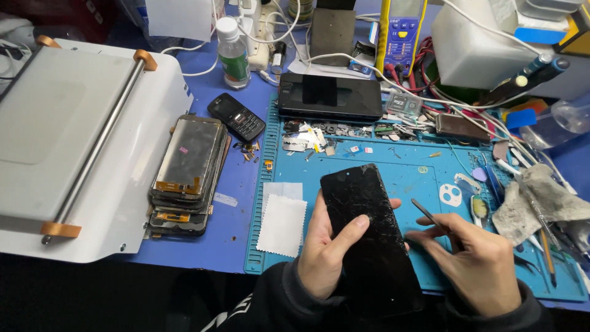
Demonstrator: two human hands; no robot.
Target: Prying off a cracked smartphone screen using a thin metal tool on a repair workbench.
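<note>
The left hand (326,249) holds a black phone with a cracked screen (369,240) over the near edge of the blue work mat (405,175), its grip clamped on the phone's left side with the thumb lying across the glass; the right hand (476,264) has its fingers closed on a thin dark pry tool (430,216), whose tip points up and left, just beside the phone's right edge; whether the tip touches the phone cannot be told.

Along the far strip of the mat, shallow compartments (326,136) hold a scatter of small screws, metal shields and bits of tape; behind them lies a dark tablet-like device (330,96); a clear plastic bottle with a white cap (233,54) stands upright on the blue table (203,246), its contents not discernible; near it lies a small black keypad phone (237,117); a stack of stripped display panels (184,175) rests against the white machine (80,147) at left; a white cloth square (281,224) lies on the mat beside the left hand; a yellow multimeter (398,34) stands at the back; dirty rags (541,200) lie at right among hand tools.
</note>
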